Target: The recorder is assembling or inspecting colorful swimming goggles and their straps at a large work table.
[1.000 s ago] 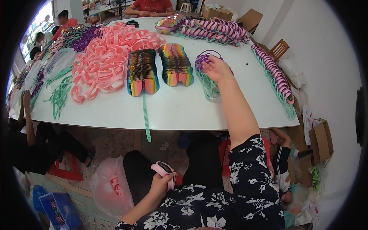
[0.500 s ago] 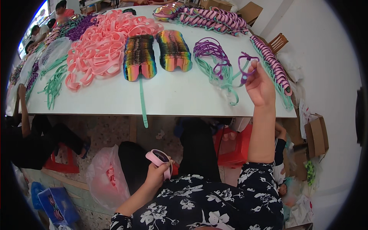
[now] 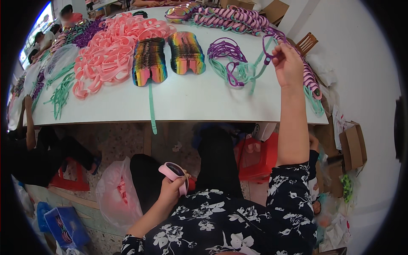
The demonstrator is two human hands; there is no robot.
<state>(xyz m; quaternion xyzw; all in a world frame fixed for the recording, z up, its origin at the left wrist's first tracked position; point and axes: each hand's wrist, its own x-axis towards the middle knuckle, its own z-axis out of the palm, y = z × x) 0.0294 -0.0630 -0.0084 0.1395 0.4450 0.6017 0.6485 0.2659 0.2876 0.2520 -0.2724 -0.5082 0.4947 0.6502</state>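
Note:
My right hand point(image 3: 289, 63) is raised over the table's right side, fingers pinching a purple goggle frame point(image 3: 266, 47) with a teal strap hanging from it. To the left of it lies a tangle of purple frames point(image 3: 225, 47) and teal straps point(image 3: 244, 72). Down near my lap, my left hand point(image 3: 171, 189) is closed around a pink goggle gasket point(image 3: 173, 172) with a dark centre. Ahead on the table stand two stacks of mirrored goggle lenses point(image 3: 149, 63), rainbow-tinted; a ribbed teal strap point(image 3: 152, 108) sticks out from under the left one and overhangs the edge.
A heap of pink gaskets point(image 3: 106, 55) covers the table's point(image 3: 114, 106) left middle. Rows of assembled goggles point(image 3: 231, 19) line the back and right. A plastic bag point(image 3: 119, 195) and a blue crate point(image 3: 66, 227) are on the floor; another person's arm point(image 3: 29, 121) is at left.
My right hand has moved up and away from me, drawing the purple frame and its teal strap from the tangle. My left hand stays low with the pink gasket. The view has shifted slightly.

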